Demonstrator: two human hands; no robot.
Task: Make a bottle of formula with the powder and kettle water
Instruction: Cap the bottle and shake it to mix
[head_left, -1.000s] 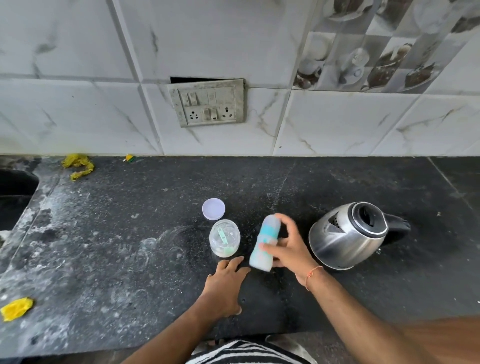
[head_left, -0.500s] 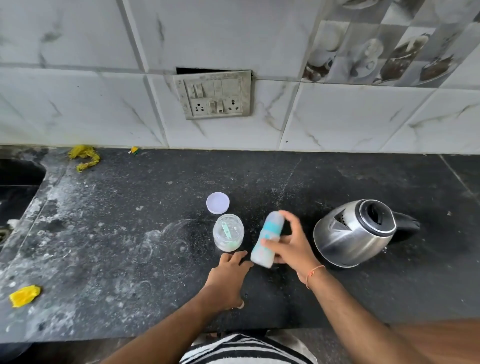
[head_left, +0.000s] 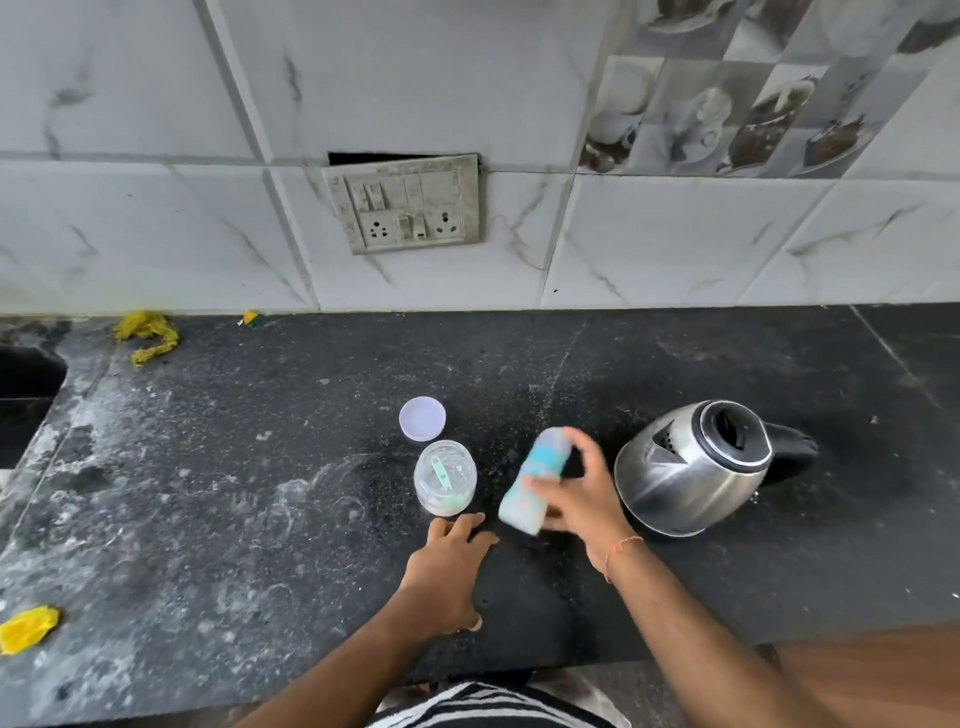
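My right hand (head_left: 582, 501) grips a pale bottle with a turquoise band (head_left: 535, 478), tilted with its top leaning right and blurred by motion. My left hand (head_left: 447, 561) rests flat on the black counter (head_left: 208, 519), fingers spread, just below a clear powder jar (head_left: 445, 477) with a green scoop inside. The jar's lilac lid (head_left: 422, 418) lies on the counter behind the jar. A steel kettle (head_left: 685, 470) with a black handle stands to the right of the bottle, its lid open.
A dusty socket panel (head_left: 405, 205) is on the tiled wall. Yellow scraps lie at the back left (head_left: 148, 332) and front left (head_left: 26, 629). A sink edge (head_left: 31, 374) is at the far left. White powder smears cover the counter's left part.
The bottle in my right hand has become motion-blurred while staying tilted. My left hand stays flat on the counter. The view has shifted slightly.
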